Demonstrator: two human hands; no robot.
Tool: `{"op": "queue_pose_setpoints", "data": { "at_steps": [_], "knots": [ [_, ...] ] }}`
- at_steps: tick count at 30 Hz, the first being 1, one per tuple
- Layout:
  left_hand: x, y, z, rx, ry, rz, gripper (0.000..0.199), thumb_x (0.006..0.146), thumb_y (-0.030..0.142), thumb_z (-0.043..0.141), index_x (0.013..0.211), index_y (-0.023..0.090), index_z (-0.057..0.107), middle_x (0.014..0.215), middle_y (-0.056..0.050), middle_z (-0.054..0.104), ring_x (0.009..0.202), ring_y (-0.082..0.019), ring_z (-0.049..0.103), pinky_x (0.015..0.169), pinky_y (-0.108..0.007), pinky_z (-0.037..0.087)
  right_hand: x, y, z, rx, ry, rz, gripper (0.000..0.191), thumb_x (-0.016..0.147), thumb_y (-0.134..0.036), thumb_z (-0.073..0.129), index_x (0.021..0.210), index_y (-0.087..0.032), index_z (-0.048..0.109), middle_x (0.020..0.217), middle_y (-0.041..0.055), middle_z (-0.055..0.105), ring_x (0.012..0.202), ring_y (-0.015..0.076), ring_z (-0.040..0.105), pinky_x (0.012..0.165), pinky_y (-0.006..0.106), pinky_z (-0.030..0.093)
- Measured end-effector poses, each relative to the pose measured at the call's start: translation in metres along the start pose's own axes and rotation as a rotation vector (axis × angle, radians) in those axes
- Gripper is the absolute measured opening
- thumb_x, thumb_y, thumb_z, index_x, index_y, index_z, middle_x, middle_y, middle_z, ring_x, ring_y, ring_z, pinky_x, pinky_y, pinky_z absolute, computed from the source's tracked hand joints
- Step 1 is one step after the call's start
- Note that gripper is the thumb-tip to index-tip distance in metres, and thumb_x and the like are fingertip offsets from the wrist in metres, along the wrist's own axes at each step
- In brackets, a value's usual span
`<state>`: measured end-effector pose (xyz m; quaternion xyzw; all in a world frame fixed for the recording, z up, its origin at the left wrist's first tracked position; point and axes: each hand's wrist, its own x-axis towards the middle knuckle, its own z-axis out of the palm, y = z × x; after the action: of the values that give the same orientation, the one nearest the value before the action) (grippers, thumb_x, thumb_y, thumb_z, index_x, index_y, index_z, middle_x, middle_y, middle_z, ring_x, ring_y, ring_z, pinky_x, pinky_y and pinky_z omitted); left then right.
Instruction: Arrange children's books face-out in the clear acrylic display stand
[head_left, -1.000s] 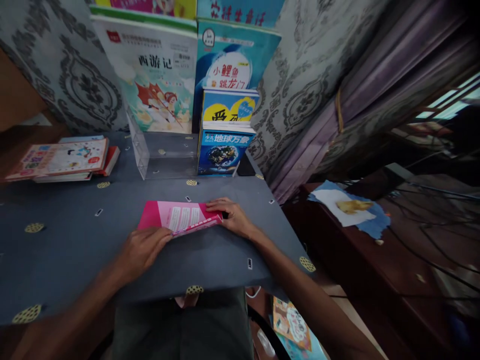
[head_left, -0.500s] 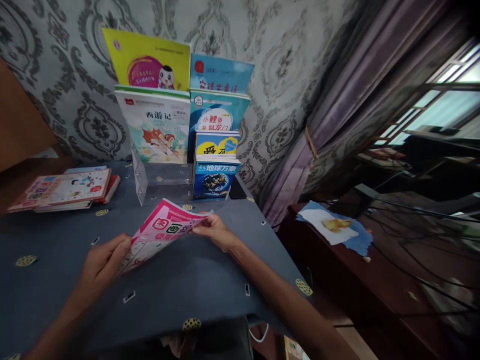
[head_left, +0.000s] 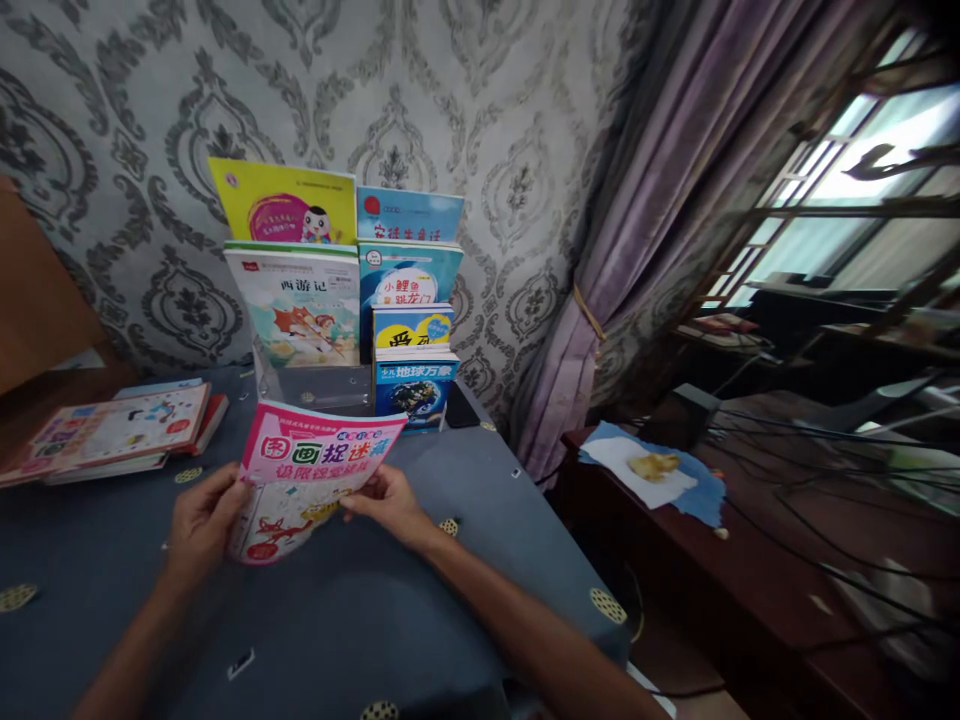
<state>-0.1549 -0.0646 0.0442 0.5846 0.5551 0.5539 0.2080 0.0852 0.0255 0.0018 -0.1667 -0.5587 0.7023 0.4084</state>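
Observation:
A thin pink-and-white children's book (head_left: 300, 480) is held up above the table, its cover facing me and tilted. My left hand (head_left: 206, 515) grips its left edge, thumb in front. At the lower right edge, my right hand (head_left: 394, 505) pinches the book between thumb and fingers. Just behind it stands a clear stepped book stand (head_left: 268, 378). On the stand's left side are a white book (head_left: 300, 310) and a yellow-green book (head_left: 330, 190). Several blue books rise in steps on the right, with an earth-picture book (head_left: 416, 390) at the front.
A pile of books (head_left: 135, 425) lies on the left of the grey-blue tablecloth (head_left: 360, 620). A dark flat object (head_left: 461, 408) rests by the stand. To the right, a dark red desk (head_left: 720, 580) carries a blue cloth (head_left: 709, 500) and cables. Patterned wallpaper and a purple curtain (head_left: 570, 330) stand behind.
The pink book has been turned upright, so its cover now faces me more fully. My right hand has slid lower along its edge. The view has tilted upward.

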Motion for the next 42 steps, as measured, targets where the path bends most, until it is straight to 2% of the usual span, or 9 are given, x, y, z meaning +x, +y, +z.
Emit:
{"op": "queue_pose_setpoints", "data": {
  "at_steps": [3,5,9,13,18,24,27,37,42],
  "knots": [
    [0.001,0.000,0.006,-0.132,0.051,-0.206,0.055,0.054,0.072,0.083,0.069,0.020,0.072,0.065,-0.005,0.075,0.059,-0.026,0.070,0.052,-0.032,0.060,-0.001,0.000,0.001,-0.027,0.014,-0.021,0.053,0.062,-0.053,0.092,0.096,-0.021,0.069,0.091,0.0004,0.075,0.071,0.0139,0.065,0.065,0.029,0.058],
    [-0.002,0.002,0.008,-0.181,0.013,-0.340,0.054,0.042,0.065,0.090,0.070,0.021,0.074,0.071,-0.007,0.078,0.063,-0.029,0.074,0.056,-0.036,0.064,-0.003,-0.003,0.004,-0.061,0.031,-0.044,0.051,0.064,-0.054,0.091,0.096,-0.021,0.069,0.089,0.0002,0.074,0.069,0.0136,0.064,0.064,0.028,0.057],
    [-0.005,0.005,0.007,-0.223,-0.017,-0.450,0.054,0.035,0.052,0.097,0.074,0.022,0.076,0.079,-0.008,0.081,0.080,-0.036,0.078,0.072,-0.044,0.067,-0.006,-0.009,0.007,-0.190,0.070,-0.114,0.044,0.067,-0.054,0.089,0.089,-0.021,0.069,0.079,-0.0014,0.070,0.061,0.0126,0.059,0.062,0.029,0.055],
    [-0.005,0.005,0.007,-0.242,0.011,-0.466,0.065,0.031,0.054,0.098,0.083,0.021,0.078,0.080,-0.009,0.081,0.081,-0.038,0.078,0.073,-0.047,0.068,-0.008,-0.009,0.006,-0.310,0.074,-0.144,0.041,0.074,-0.057,0.083,0.090,-0.021,0.069,0.074,-0.0022,0.067,0.059,0.0133,0.059,0.061,0.029,0.052],
    [-0.007,0.007,0.017,-0.345,0.109,-0.486,0.080,0.034,0.052,0.098,0.104,0.019,0.078,0.084,-0.009,0.082,0.078,-0.036,0.079,0.072,-0.045,0.068,-0.009,-0.003,-0.001,-0.454,0.040,-0.143,0.040,0.084,-0.056,0.073,0.100,-0.020,0.067,0.078,-0.0019,0.066,0.061,0.0131,0.061,0.060,0.027,0.050],
    [-0.009,0.008,0.021,-0.451,0.108,-0.455,0.079,0.043,0.051,0.098,0.110,0.017,0.076,0.093,-0.012,0.082,0.088,-0.039,0.078,0.080,-0.049,0.067,-0.011,0.005,-0.006,-0.709,-0.025,-0.109,0.027,0.093,-0.043,0.066,0.110,-0.022,0.064,0.079,-0.0013,0.069,0.067,0.0150,0.062,0.060,0.025,0.046],
    [-0.008,0.006,0.021,-0.451,0.110,-0.436,0.078,0.044,0.053,0.097,0.110,0.017,0.076,0.093,-0.012,0.082,0.088,-0.040,0.078,0.081,-0.052,0.066,-0.010,0.007,-0.008,-0.808,-0.031,-0.114,0.029,0.095,-0.043,0.065,0.115,-0.023,0.063,0.081,-0.0007,0.069,0.069,0.0164,0.060,0.063,0.026,0.046],
    [-0.005,-0.002,0.024,-0.556,0.124,-0.440,0.064,0.049,0.049,0.097,0.098,0.014,0.076,0.099,-0.015,0.081,0.091,-0.038,0.078,0.086,-0.052,0.065,-0.008,0.017,-0.010,-0.815,-0.026,-0.054,0.033,0.097,-0.045,0.059,0.122,-0.022,0.060,0.095,0.0036,0.074,0.068,0.0167,0.062,0.065,0.028,0.051],
    [-0.005,-0.002,0.023,-0.609,0.098,-0.436,0.063,0.052,0.045,0.097,0.102,0.014,0.076,0.103,-0.017,0.081,0.093,-0.038,0.078,0.086,-0.052,0.065,-0.009,0.014,-0.008,-0.808,-0.010,-0.046,0.031,0.096,-0.047,0.060,0.115,-0.023,0.061,0.085,0.0014,0.072,0.066,0.0168,0.063,0.065,0.029,0.050]
  ]
}}
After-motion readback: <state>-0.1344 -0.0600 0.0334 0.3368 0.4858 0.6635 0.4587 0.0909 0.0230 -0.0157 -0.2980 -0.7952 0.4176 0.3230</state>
